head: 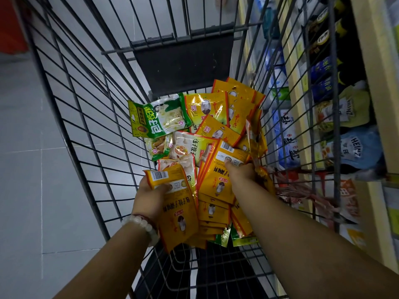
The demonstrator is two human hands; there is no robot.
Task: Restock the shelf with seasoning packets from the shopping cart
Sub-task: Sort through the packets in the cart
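the seasoning packets (207,134) lie heaped in the bottom of the shopping cart (90,117), filling the centre and lower middle of the frame, directly under and just ahead of both hands; the shelf (302,117) they belong on runs up the right edge of the frame, beyond the cart's right wire wall, so the lift will most likely have to go up and then to the right. the left hand (149,197), lower centre-left, with a bead bracelet (141,223) at the wrist, has its thumb and fingers curled round a yellow packet (174,208) whose long axis runs roughly up and down the frame, barcode end away from the person. the right hand (241,171), centre-right, pinches a small stack of yellow packets (218,180) lying the same way, thumb pressed on top near the label. the right hand is nearer the shelf side. green packets (155,115) lie further off, toward the upper left of the heap, touched by neither hand.
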